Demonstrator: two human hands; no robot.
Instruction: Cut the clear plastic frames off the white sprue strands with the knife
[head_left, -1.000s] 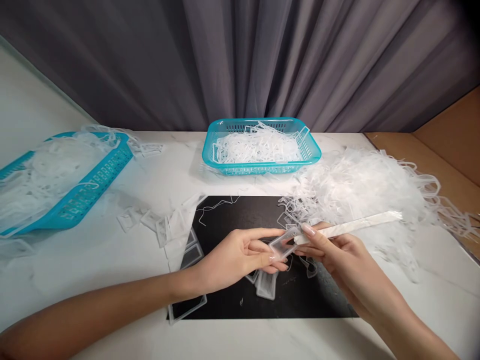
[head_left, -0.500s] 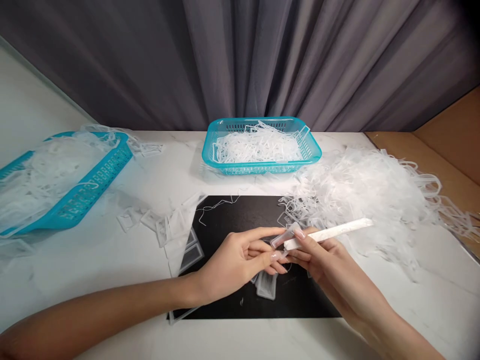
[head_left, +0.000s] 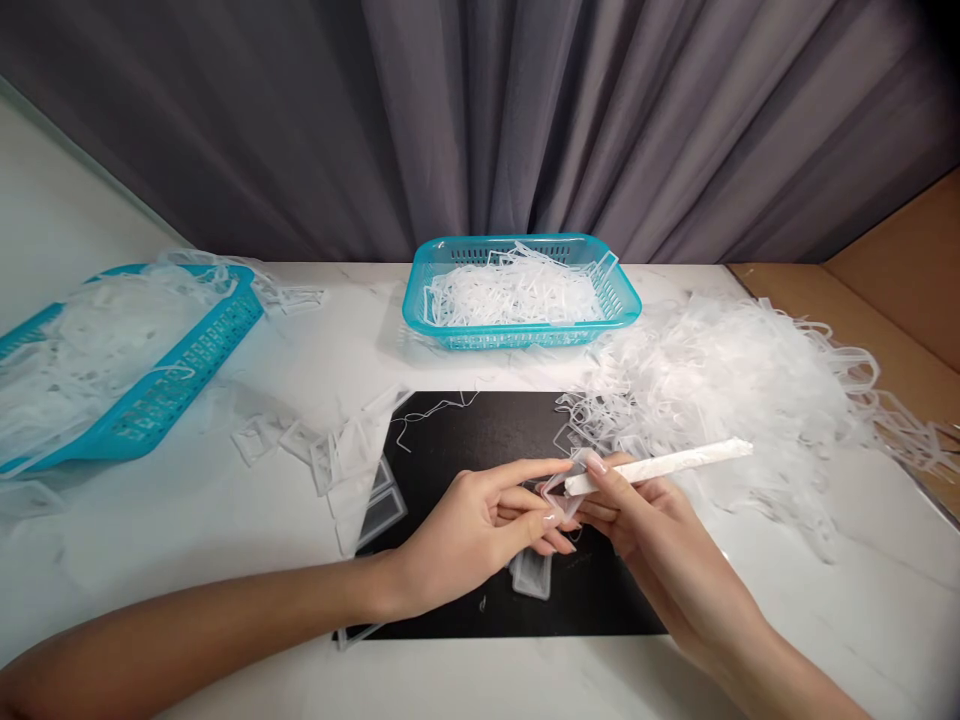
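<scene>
Over the black mat (head_left: 465, 425), both hands meet at a small clear rectangular plastic piece (head_left: 559, 503). My left hand (head_left: 469, 530) pinches its near left edge between thumb and fingers, with the index finger stretched along the top. My right hand (head_left: 652, 530) is closed on a slim white stick-like tool (head_left: 675, 464), its thumb pressing on top. The tool's left end lies against the piece, and the right fingers also steady the piece. Whether the tool has a blade I cannot make out. Below the hands, another clear rectangular piece (head_left: 532, 576) lies on the mat.
A blue basket (head_left: 521, 337) of thin white strips stands at the back. Another blue basket (head_left: 161, 405), heaped with clear pieces, is at left. A large pile of translucent plastic frames (head_left: 720, 390) lies at right, by a cardboard box (head_left: 900, 270). Loose frames (head_left: 322, 462) lie left of the mat.
The clear piece has turned in my fingers, its open frame shape now facing me more. The white tool has shifted slightly with my right hand.
</scene>
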